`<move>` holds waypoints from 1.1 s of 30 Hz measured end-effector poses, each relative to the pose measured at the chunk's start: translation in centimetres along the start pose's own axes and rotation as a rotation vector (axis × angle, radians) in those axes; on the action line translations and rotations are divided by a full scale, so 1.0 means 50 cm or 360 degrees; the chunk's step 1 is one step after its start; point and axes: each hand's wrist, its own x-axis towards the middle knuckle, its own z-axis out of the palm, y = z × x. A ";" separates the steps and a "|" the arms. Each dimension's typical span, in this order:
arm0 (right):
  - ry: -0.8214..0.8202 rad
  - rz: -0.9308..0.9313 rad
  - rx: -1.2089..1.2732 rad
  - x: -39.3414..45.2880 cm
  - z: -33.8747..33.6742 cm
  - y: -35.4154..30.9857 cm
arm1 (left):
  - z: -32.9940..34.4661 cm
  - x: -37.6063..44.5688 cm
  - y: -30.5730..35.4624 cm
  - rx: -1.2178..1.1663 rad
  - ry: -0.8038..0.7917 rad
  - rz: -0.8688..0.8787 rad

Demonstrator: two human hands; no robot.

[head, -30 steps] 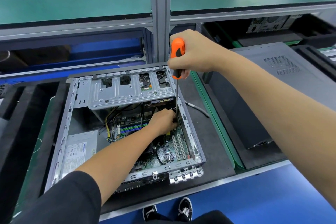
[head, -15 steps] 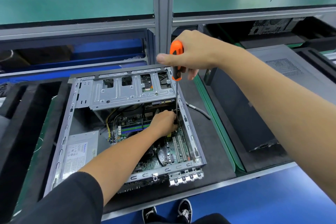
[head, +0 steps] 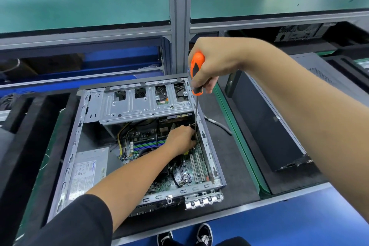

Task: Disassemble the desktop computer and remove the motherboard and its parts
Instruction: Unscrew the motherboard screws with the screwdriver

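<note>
Below, the tip of the orange-and-black-handled screwdriver point(head: 196, 74), gripped by the right hand point(head: 211, 64), is hidden behind the left hand point(head: 180, 139), whose fingers are curled on something unclear. Inside the open grey metal computer case point(head: 71, 150) on the bench, the green motherboard point(head: 191, 168) is seen.

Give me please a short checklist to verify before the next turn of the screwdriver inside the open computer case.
1. Right hand grips the orange handle of the screwdriver: ok.
2. Shaft runs steeply down into the computer case, just inside its right wall: ok.
3. Tip seated in a screw head: cannot tell, the left hand hides it.
4. Left hand's fingers sit right at the tip, so a slip could hit them: not ok.
5. Yellow cables lie away from the tip: ok.
6. Motherboard is still in the case, so a slipping tip could scratch it: not ok.
</note>
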 end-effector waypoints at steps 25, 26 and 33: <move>-0.0350 -0.0123 -0.0292 0.025 -0.008 -0.028 | -0.178 -0.063 0.040 -0.1356 0.0293 0.0413; -0.0326 -0.0138 -0.0238 0.025 -0.004 -0.023 | -0.177 -0.060 0.041 -0.1393 0.0319 0.0384; 0.0014 -0.0087 0.0077 0.020 -0.002 -0.008 | -0.165 -0.046 0.047 -0.1381 0.0627 0.0312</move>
